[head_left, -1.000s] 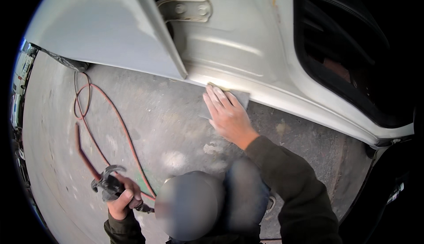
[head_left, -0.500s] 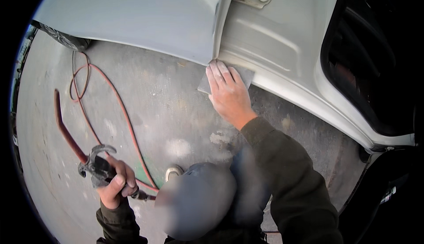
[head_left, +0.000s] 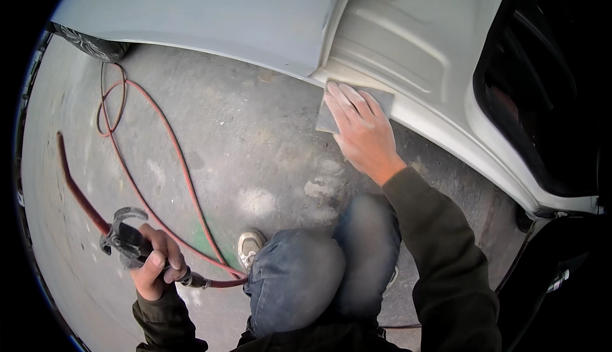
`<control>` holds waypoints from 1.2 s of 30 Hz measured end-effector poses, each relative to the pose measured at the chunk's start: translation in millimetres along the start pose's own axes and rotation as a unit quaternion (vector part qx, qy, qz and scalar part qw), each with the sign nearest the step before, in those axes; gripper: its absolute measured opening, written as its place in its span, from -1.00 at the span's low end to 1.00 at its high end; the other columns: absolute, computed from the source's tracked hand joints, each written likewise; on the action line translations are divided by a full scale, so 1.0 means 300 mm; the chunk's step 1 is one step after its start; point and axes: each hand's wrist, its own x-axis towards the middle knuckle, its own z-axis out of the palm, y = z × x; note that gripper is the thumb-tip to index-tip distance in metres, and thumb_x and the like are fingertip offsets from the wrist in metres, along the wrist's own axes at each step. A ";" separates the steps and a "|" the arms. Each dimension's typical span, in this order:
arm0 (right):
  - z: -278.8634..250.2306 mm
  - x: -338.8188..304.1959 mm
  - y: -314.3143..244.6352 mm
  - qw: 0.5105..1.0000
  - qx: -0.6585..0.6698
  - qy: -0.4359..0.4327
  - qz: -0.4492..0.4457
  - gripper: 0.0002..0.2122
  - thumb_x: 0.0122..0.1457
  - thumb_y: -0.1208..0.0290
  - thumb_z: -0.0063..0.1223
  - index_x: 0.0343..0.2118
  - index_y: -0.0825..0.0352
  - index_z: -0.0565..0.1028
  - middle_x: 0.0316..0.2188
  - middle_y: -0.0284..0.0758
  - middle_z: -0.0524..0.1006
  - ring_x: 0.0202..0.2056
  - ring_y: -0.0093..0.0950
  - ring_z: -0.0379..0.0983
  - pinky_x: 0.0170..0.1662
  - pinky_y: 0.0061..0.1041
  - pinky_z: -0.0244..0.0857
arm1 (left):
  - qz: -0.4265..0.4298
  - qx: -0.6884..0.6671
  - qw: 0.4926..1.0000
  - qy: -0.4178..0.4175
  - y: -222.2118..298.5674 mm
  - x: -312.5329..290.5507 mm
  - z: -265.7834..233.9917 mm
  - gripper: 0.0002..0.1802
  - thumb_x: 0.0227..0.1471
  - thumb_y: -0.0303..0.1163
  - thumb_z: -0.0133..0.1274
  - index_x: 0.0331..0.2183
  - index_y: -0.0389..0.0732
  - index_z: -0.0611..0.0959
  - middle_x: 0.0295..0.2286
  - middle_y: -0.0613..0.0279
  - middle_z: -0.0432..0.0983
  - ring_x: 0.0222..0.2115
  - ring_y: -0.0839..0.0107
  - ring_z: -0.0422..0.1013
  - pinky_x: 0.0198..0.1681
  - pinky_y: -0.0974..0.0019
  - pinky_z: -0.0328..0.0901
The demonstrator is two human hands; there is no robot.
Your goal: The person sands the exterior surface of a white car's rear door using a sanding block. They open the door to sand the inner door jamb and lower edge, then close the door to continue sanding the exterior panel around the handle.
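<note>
My left hand [head_left: 155, 263] is wrapped round the handle of a dark air blow gun [head_left: 127, 240], held above the floor at the lower left. A bent reddish tube [head_left: 80, 186] forms its nozzle, and a red hose joins it below my fingers. At the car's lower edge, my right hand [head_left: 364, 132] holds a grey sheet of sandpaper [head_left: 327, 121] under its fingers, which lie close together and are dusted white. The sheet rests against the pale door sill [head_left: 440, 141], just right of the corner of the grey body panel [head_left: 210, 17]. My palm hides most of the sheet.
The red hose [head_left: 182, 161] loops over the concrete floor [head_left: 255, 135] towards a wheel [head_left: 92, 44] at the far left. The dark door opening [head_left: 535, 90] lies at the right. My bent knees and one shoe [head_left: 251, 247] are near the bottom.
My right hand has slid right along the sill with the sandpaper, away from the panel corner. My left hand and the blow gun have shifted slightly left. The view has moved a little too.
</note>
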 end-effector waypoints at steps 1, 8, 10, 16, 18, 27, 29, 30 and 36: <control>-0.001 -0.019 0.003 1.000 -0.003 -0.003 0.013 -0.46 -0.03 0.35 0.15 0.07 0.41 0.40 0.14 -0.28 0.35 0.18 -0.39 0.20 0.24 -0.34 0.09 | -0.001 -0.003 1.000 0.009 -0.005 -0.013 -0.008 -0.54 -0.13 -0.11 0.23 -0.49 -0.10 0.28 -0.68 0.38 0.24 -0.74 0.55 0.17 -0.69 0.42 0.13; 0.121 0.046 -0.014 0.998 0.046 0.047 0.018 -0.39 0.02 0.34 0.13 0.18 0.35 0.28 0.23 -0.25 0.25 0.23 -0.31 0.15 0.28 -0.26 0.06 | 0.044 -0.015 0.995 -0.086 -0.010 0.004 0.064 -0.56 -0.03 -0.20 0.21 -0.45 -0.17 0.26 -0.64 0.28 0.26 -0.73 0.60 0.10 -0.68 0.49 0.04; 0.037 -0.002 0.018 0.998 0.000 0.066 0.000 -0.43 0.06 0.39 0.09 0.18 0.34 0.29 0.23 -0.24 0.25 0.24 -0.33 0.14 0.29 -0.30 0.06 | 0.067 0.007 0.993 -0.098 0.044 -0.009 0.058 -0.59 -0.01 -0.24 0.21 -0.43 -0.19 0.28 -0.64 0.20 0.32 -0.79 0.59 0.11 -0.74 0.49 0.07; -0.114 -0.321 0.185 0.997 -0.055 -0.003 0.046 -0.49 0.10 0.49 -0.05 0.18 0.21 0.36 0.24 -0.38 0.29 0.25 -0.44 0.17 0.30 -0.35 0.04 | 0.018 0.023 0.997 -0.066 0.063 -0.022 0.033 -0.62 -0.04 -0.27 0.19 -0.43 -0.23 0.32 -0.65 0.13 0.37 -0.83 0.58 0.12 -0.76 0.49 0.08; -0.154 -0.389 0.203 0.992 -0.111 -0.036 0.054 -0.51 0.09 0.43 -0.05 0.16 0.19 0.40 0.24 -0.42 0.29 0.24 -0.47 0.18 0.30 -0.37 0.01 | 0.029 0.015 0.999 -0.034 0.038 -0.030 -0.004 -0.64 -0.07 -0.29 0.18 -0.45 -0.26 0.34 -0.66 0.10 0.38 -0.83 0.57 0.10 -0.76 0.47 0.08; 0.009 -0.058 0.023 0.992 -0.112 -0.048 -0.036 -0.54 0.12 0.42 -0.05 0.14 0.28 0.39 0.25 -0.38 0.27 0.24 -0.47 0.17 0.28 -0.39 0.05 | 0.001 -0.017 1.000 -0.022 0.017 -0.041 -0.035 -0.60 -0.20 -0.25 0.31 -0.60 -0.27 0.42 -0.67 0.03 0.44 -0.76 0.51 0.20 -0.71 0.42 0.12; 0.060 0.029 -0.016 0.991 -0.119 -0.034 -0.058 -0.54 0.12 0.41 -0.06 0.14 0.30 0.39 0.26 -0.37 0.26 0.24 -0.47 0.16 0.27 -0.40 0.07 | 0.001 -0.027 0.999 -0.019 0.016 -0.046 -0.064 -0.60 -0.21 -0.24 0.31 -0.60 -0.25 0.42 -0.68 0.05 0.43 -0.77 0.50 0.21 -0.70 0.42 0.15; 0.092 0.066 -0.035 0.990 -0.121 -0.028 -0.073 -0.54 0.13 0.41 -0.07 0.14 0.30 0.39 0.26 -0.37 0.25 0.25 -0.47 0.16 0.27 -0.40 0.07 | 0.000 -0.033 0.999 -0.014 0.004 -0.051 -0.084 -0.60 -0.21 -0.24 0.31 -0.60 -0.25 0.41 -0.68 0.05 0.42 -0.78 0.50 0.21 -0.70 0.41 0.16; 0.245 0.148 -0.068 0.984 -0.135 0.022 -0.110 -0.55 0.13 0.42 -0.10 0.13 0.31 0.39 0.25 -0.39 0.27 0.24 -0.51 0.16 0.27 -0.44 0.08 | 0.084 -0.065 0.994 -0.031 -0.071 -0.055 -0.111 -0.59 -0.08 -0.25 0.26 -0.52 -0.16 0.32 -0.69 0.20 0.35 -0.85 0.61 0.13 -0.79 0.48 0.09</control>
